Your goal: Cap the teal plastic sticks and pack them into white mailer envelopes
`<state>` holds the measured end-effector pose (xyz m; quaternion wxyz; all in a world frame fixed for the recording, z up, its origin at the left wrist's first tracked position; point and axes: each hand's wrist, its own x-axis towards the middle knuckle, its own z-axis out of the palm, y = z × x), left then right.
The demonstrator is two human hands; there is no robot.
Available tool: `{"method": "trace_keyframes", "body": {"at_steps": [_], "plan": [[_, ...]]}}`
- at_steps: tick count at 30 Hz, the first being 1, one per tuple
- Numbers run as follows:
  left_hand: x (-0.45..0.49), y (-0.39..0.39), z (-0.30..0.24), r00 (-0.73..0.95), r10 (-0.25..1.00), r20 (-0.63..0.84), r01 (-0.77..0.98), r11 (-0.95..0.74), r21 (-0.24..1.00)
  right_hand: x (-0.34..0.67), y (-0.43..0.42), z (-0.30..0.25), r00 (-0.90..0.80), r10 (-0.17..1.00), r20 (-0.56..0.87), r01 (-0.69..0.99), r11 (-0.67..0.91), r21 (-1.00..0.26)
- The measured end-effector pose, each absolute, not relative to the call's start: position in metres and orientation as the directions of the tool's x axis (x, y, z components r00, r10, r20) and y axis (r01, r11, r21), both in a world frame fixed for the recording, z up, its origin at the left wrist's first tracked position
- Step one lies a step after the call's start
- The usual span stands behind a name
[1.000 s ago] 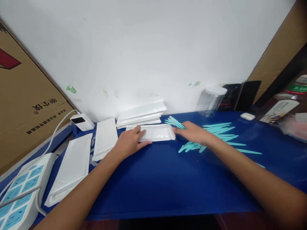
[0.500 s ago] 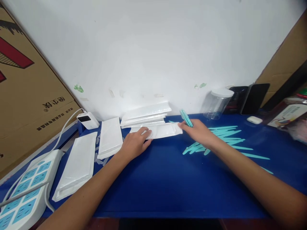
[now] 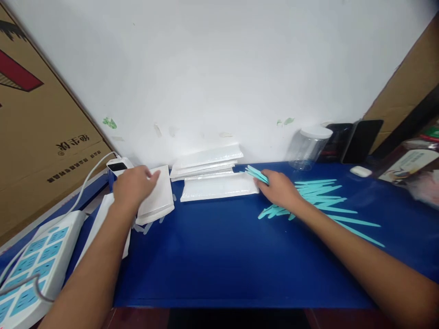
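Observation:
My right hand (image 3: 279, 187) is closed on a small bunch of flat teal sticks (image 3: 256, 173), its fingers close to the right end of a long white packet (image 3: 221, 186). That packet lies flat in front of a stack of similar white packets (image 3: 207, 160) by the wall. To the left, my left hand (image 3: 135, 185) hovers over the left edge of another white packet (image 3: 158, 196), thumb apart from the fingers and nothing seen in it. More teal sticks (image 3: 318, 196) lie in a loose heap beside my right forearm.
Left stand a white power strip (image 3: 65, 251) with cables, a small white device (image 3: 118, 164) and a large carton (image 3: 51, 119). Another packet (image 3: 99, 219) is partly under my left arm. Right are a clear jar (image 3: 308, 148), phone (image 3: 362, 141), white case (image 3: 361, 171) and bottle (image 3: 411, 157).
My left hand has left the middle packet and moved left to the packets there. My right hand keeps the teal sticks, now tilted lower, and no longer pinches the middle packet's end.

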<state>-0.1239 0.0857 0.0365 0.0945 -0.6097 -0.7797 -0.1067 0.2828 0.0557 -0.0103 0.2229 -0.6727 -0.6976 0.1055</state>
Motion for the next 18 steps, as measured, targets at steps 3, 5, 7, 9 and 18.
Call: {"method": "trace_keyframes", "body": {"at_steps": [3, 5, 7, 9, 18], "plan": [[-0.163, 0.101, 0.029, -0.432, 0.9, 0.061, 0.901, 0.429, 0.062, 0.281, 0.051, -0.006, 0.006, 0.985, 0.173, 0.905, 0.068, -0.42], [-0.174, 0.109, 0.021, -0.431, 0.903, -0.002, 0.89, 0.425, 0.168, 0.279, 0.048, -0.004, 0.01, 0.983, 0.184, 0.91, 0.067, -0.409], [-0.175, 0.115, 0.015, -0.406, 0.914, -0.01, 0.862, 0.387, 0.328, 0.279, 0.045, -0.002, 0.0, 0.981, 0.193, 0.91, 0.08, -0.406], [-0.172, 0.117, 0.014, -0.399, 0.917, -0.01, 0.814, 0.359, 0.457, 0.278, 0.042, -0.002, -0.029, 0.98, 0.196, 0.907, 0.108, -0.407], [-0.15, 0.1, 0.048, -0.387, 0.918, -0.089, 0.363, 0.241, 0.9, 0.267, 0.03, -0.002, -0.138, 0.965, 0.222, 0.836, 0.234, -0.496]]}}
